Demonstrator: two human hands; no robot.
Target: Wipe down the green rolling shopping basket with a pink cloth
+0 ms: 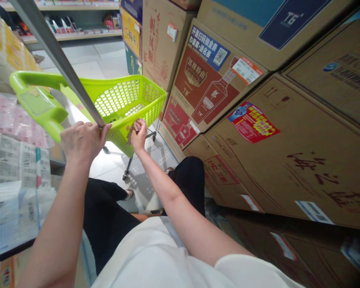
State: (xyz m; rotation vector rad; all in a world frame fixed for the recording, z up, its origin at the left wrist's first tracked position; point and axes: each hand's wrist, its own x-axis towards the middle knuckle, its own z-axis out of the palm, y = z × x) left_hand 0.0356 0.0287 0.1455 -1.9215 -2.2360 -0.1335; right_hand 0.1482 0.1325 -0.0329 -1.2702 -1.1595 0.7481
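A bright green shopping cart with a perforated basket stands in front of me. My left hand is wrapped over the green side arm next to the cart's handle. A grey metal pole slants down from the upper left to the fingers of that hand; whether they also grip it cannot be told. My right hand is closed with curled fingers against the basket's near side. A small brownish patch shows at those fingertips, too unclear to name.
Stacked cardboard liquor cartons form a wall on the right. Plastic-wrapped packs are piled at the left. Shelves with goods stand at the back. The cart's wheels rest on white floor tiles near my feet.
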